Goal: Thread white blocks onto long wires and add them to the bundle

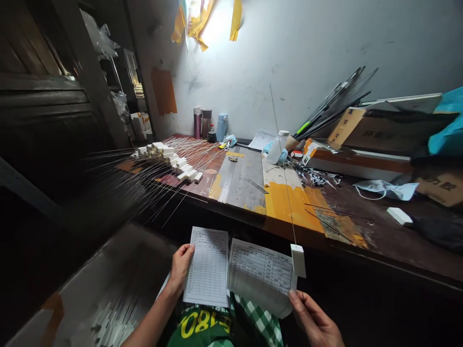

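Note:
My left hand point(181, 267) pinches the left edge of an upright printed form point(207, 272), a sheet ruled into a table with writing at its top. My right hand point(314, 315) grips the lower right corner of a second printed form point(258, 274), wider and tilted, between thumb and fingers. The two sheets sit side by side above my lap. Just over my right fingers is a white block point(298, 260) on a long thin wire point(284, 168) that points up; its lower end seems to run into that hand, though the grip on it is partly hidden.
On the workbench point(246, 178), many white blocks point(170, 159) with long wires lie piled at left. Bottles point(222, 127) stand by the wall. A white bottle point(277, 148), dark rods point(333, 103), cardboard boxes point(383, 130), a mask point(388, 188) and another white block point(400, 216) are to the right.

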`<state>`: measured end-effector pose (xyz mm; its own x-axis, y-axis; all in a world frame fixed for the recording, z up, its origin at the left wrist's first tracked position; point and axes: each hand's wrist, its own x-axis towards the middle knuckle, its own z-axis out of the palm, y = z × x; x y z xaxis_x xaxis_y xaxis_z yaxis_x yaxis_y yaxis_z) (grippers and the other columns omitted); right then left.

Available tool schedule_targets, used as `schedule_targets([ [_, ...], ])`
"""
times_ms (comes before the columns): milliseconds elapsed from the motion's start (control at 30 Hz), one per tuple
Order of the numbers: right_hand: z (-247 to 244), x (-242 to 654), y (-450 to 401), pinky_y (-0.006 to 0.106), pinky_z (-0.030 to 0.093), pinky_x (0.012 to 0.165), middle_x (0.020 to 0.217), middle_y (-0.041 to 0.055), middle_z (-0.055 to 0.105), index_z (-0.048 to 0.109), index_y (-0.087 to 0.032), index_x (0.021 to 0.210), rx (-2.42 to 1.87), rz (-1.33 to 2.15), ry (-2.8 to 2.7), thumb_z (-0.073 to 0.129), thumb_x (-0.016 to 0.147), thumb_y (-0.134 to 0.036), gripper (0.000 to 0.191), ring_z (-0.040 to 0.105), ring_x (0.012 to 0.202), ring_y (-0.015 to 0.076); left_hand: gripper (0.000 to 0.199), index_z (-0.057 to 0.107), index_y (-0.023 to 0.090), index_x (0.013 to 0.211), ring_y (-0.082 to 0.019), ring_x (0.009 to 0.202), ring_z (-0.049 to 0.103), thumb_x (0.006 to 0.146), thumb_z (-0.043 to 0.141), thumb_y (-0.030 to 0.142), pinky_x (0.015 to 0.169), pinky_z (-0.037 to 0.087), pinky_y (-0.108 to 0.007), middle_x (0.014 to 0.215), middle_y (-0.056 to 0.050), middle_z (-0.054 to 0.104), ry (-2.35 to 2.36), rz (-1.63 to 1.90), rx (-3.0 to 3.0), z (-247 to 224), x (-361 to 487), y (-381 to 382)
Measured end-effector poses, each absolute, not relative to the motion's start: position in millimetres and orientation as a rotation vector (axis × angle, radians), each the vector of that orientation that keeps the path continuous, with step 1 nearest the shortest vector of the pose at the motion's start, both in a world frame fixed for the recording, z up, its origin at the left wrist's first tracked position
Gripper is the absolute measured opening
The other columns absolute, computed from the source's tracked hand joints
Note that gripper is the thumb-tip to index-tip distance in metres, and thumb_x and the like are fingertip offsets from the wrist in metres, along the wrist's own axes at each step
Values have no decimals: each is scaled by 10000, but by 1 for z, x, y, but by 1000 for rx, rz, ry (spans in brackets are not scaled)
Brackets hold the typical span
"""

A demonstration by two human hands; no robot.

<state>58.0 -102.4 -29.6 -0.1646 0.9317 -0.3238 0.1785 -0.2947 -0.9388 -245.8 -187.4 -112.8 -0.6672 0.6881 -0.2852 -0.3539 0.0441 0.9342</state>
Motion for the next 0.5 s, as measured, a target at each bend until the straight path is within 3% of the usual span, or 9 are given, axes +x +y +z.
schedule_targets([
  [100,-33,60,-103,231,544,832,960,6,730,717,-229,891,-1461,1527,-1326,742,670,-534,378,646,1001,263,508,609,120,1114,-224,717,625,764,658,485,658,497,-318,802,-71,662,1695,1743,448,-120,-238,-180],
  [200,-34,60,-104,235,545,824,939,7,730,722,-232,901,-1450,1488,-1329,741,678,-517,362,657,967,263,558,479,191,1331,-258,971,608,823,614,381,887,460,-388,1057,-101,648,1849,1759,599,-124,-233,-180],
  [267,-34,59,-106,247,552,806,910,14,730,728,-227,880,-1454,1464,-1323,741,672,-520,359,665,934,271,466,525,231,1305,-257,1149,524,850,570,324,1032,355,-397,1230,-95,576,1921,1757,715,-125,-232,-181],
  [333,-35,58,-106,248,553,789,895,17,726,729,-226,867,-1457,1451,-1316,735,675,-527,357,665,911,268,352,624,234,1195,-263,1181,497,861,532,298,1067,314,-401,1238,-92,559,1973,1737,793,-126,-231,-182],
  [433,-37,59,-105,229,543,779,879,9,716,729,-236,866,-1462,1480,-1327,730,685,-530,345,656,900,250,289,674,222,1093,-271,1145,526,863,514,293,1043,344,-405,1175,-102,583,2027,1699,809,-129,-231,-181],
  [500,-38,59,-104,223,536,778,855,7,711,731,-236,846,-1454,1507,-1332,729,682,-539,345,647,894,244,350,599,215,1195,-261,1116,554,871,515,316,1005,386,-391,1185,-105,593,2043,1682,753,-131,-231,-181],
])
